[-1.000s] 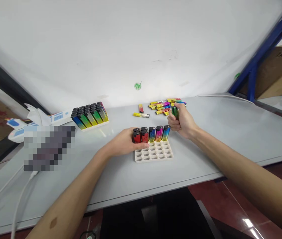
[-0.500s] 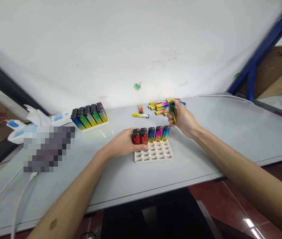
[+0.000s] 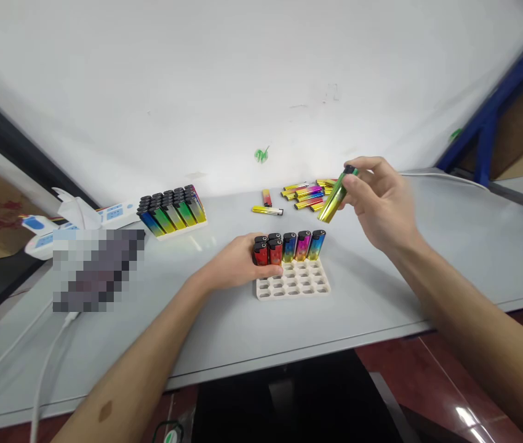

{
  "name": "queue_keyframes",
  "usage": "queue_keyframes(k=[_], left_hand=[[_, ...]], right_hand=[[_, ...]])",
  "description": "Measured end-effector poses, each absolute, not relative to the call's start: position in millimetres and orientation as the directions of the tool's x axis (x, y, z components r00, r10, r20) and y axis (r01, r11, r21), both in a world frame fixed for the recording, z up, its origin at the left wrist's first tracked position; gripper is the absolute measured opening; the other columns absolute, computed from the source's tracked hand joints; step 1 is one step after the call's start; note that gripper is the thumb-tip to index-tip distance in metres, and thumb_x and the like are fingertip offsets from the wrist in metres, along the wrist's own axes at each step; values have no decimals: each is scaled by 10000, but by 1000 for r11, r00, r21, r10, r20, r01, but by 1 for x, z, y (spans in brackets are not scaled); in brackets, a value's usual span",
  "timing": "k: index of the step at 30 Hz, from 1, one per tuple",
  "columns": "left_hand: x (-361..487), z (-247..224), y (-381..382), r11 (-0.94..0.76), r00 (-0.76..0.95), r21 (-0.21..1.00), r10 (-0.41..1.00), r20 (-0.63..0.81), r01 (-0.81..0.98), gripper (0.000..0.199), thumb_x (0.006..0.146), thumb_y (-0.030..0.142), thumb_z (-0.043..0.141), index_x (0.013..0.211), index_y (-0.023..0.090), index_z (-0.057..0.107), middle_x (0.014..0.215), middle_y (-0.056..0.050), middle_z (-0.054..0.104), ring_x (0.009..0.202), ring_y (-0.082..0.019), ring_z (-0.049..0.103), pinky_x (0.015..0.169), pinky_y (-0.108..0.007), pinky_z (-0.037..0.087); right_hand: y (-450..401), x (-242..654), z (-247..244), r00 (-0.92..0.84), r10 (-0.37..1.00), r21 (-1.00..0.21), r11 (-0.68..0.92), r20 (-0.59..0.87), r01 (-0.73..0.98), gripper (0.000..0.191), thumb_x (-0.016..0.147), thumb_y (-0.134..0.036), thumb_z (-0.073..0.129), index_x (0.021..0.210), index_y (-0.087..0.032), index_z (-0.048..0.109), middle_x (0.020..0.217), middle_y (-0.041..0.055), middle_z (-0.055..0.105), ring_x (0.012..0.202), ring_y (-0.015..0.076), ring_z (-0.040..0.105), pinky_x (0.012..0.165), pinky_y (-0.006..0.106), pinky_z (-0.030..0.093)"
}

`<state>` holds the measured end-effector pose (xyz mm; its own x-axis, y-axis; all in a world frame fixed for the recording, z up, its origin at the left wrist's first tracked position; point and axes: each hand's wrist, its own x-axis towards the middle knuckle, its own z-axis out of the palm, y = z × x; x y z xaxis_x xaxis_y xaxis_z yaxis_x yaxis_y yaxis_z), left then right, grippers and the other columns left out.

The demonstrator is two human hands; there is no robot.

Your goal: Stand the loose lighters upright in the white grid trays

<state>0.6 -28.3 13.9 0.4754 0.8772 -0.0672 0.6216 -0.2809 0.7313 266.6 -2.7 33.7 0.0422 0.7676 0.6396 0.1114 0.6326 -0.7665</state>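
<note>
A white tray [image 3: 293, 288] with rows of slots stands on the table, several lighters upright in its back part. My left hand [image 3: 236, 263] is wrapped round the red lighters [image 3: 275, 252] at the tray's left side, thumb across their front. Right of them stand a dark blue lighter [image 3: 289, 247], a pink one [image 3: 303, 246] and a blue one [image 3: 317, 245]. Above and right of the tray, my right hand [image 3: 375, 197] pinches a green-yellow lighter [image 3: 334, 200] by its black top; it hangs tilted, lower end to the left.
Loose lighters [image 3: 308, 195] lie in a pile at the back, with two more [image 3: 267, 210] to their left. A filled lighter tray [image 3: 183, 231] stands at the left, near a power strip [image 3: 116, 213], a pixelated object [image 3: 98, 271] and white cables [image 3: 51, 344]. The wall [image 3: 224, 92] rises behind.
My right hand has moved right and up from beside the pile, and the green-yellow lighter in it now shows at full length. My left hand stays at the red lighters; the view has shifted slightly.
</note>
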Motion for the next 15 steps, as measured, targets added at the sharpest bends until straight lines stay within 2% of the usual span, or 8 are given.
queue_keyframes(k=[3, 5, 7, 10, 15], left_hand=[[1, 15, -29, -278, 493, 764, 868, -60, 582, 372, 728, 454, 784, 935, 206, 600, 818, 24, 617, 731, -156, 555, 634, -268, 449], [1, 16, -30, -295, 520, 791, 854, -34, 536, 384, 731, 436, 793, 977, 207, 608, 860, 21, 637, 776, -160, 572, 674, -269, 467], [1, 16, -30, -309, 544, 815, 839, -10, 491, 398, 736, 421, 797, 1018, 211, 612, 901, 19, 649, 811, -161, 583, 708, -268, 477], [2, 17, -30, -306, 560, 837, 828, 0, 453, 391, 743, 415, 796, 1023, 208, 618, 920, 19, 647, 832, -160, 589, 734, -268, 485], [6, 13, -32, -277, 536, 857, 844, 2, 434, 352, 760, 405, 787, 998, 194, 636, 895, 20, 652, 819, -155, 596, 747, -269, 496]], right_hand=[[-26, 252, 34, -57, 636, -589, 742, 770, 320, 227, 869, -417, 732, 1032, -282, 649, 940, 42, 658, 808, 197, 642, 756, 390, 555], [-38, 242, 31, -232, 572, -439, 783, 787, 440, 199, 850, -388, 752, 992, -277, 668, 953, 65, 681, 892, 242, 644, 820, 430, 546], [-43, 234, 25, -389, 519, -310, 817, 761, 486, 176, 842, -370, 758, 968, -272, 683, 927, 73, 686, 938, 263, 627, 822, 437, 540], [-41, 228, 18, -491, 470, -205, 841, 733, 500, 152, 875, -350, 726, 992, -258, 694, 894, 68, 681, 951, 256, 588, 805, 417, 520], [-34, 230, 16, -505, 422, -85, 823, 753, 561, 139, 912, -386, 683, 936, -251, 704, 922, 65, 666, 913, 245, 525, 824, 420, 456]])
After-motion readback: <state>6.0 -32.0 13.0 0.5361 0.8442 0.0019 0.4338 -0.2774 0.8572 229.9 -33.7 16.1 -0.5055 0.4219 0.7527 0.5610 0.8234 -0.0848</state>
